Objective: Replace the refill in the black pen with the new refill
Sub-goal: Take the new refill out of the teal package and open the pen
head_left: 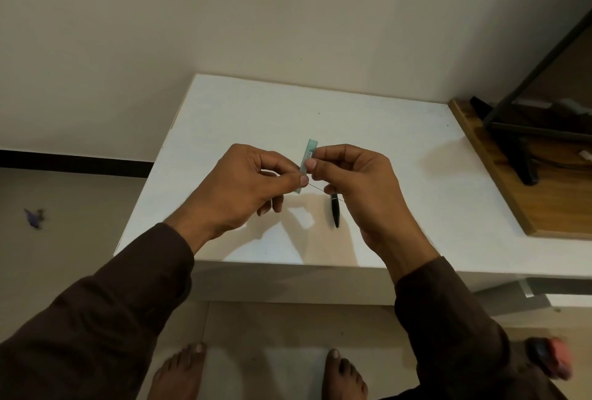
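Both hands are raised above the white table (384, 150). My left hand (246, 188) pinches the lower part of a small teal refill packet (310, 151) between thumb and fingers. My right hand (355, 182) pinches the same packet higher up with thumb and forefinger. A thin dark refill (317, 189) slants out below the packet between the two hands. The black pen (335, 211) lies on the table just under my right hand, its tip pointing toward the near edge; its top end is hidden by my fingers.
A wooden board (512, 194) carrying a black stand (519, 143) adjoins the table on the right. The wall stands behind the table. My bare feet (182, 371) are on the floor below the near edge, and a small purple scrap (33, 217) lies on the floor at the left.
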A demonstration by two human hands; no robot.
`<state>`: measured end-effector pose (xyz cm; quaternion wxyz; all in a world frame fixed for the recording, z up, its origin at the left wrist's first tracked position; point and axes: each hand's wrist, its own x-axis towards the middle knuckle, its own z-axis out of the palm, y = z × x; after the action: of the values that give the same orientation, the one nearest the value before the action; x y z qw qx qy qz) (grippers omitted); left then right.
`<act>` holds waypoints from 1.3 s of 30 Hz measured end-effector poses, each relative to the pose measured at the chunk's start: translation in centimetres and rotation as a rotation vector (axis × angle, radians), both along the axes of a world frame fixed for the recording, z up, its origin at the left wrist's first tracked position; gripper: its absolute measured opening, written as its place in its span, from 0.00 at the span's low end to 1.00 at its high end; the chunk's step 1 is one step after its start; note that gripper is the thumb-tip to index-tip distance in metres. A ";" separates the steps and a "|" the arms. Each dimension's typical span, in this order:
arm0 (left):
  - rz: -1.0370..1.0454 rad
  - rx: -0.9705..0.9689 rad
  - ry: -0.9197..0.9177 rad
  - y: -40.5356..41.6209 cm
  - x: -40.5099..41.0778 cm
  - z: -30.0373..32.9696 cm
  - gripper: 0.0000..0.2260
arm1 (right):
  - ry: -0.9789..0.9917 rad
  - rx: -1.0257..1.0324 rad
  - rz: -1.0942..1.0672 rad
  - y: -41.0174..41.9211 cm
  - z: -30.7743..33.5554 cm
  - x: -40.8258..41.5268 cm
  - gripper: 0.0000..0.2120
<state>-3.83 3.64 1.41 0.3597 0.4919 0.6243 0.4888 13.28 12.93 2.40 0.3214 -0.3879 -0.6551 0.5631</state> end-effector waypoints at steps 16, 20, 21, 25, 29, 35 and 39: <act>0.166 -0.082 0.046 -3.9 -7.1 -0.2 0.04 | -0.679 0.395 0.283 -1.2 -2.3 -3.8 0.11; 0.161 -0.090 0.042 -3.8 -6.9 -0.1 0.05 | -0.732 0.446 0.304 -1.3 -2.5 -4.4 0.10; 0.163 -0.092 0.042 -3.8 -6.9 -0.1 0.05 | -0.739 0.453 0.303 -1.3 -2.6 -4.5 0.09; 0.154 -0.094 0.033 -3.6 -6.3 0.0 0.05 | -0.675 0.408 0.258 -1.2 -2.5 -4.3 0.02; 0.128 -0.088 0.014 -3.1 -5.3 0.1 0.05 | -0.364 0.288 0.035 -0.6 -1.4 -3.6 0.03; 0.074 -0.081 0.103 -2.1 -2.9 0.0 0.05 | 0.011 0.140 -0.081 0.1 0.5 -2.3 0.05; 0.053 -0.061 0.113 -1.6 -1.9 0.0 0.04 | 0.045 0.106 -0.040 0.2 0.6 -1.8 0.05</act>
<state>-5.69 2.04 1.41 0.3255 0.4909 0.6709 0.4505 11.52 13.17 2.96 0.3672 -0.3705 -0.6689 0.5296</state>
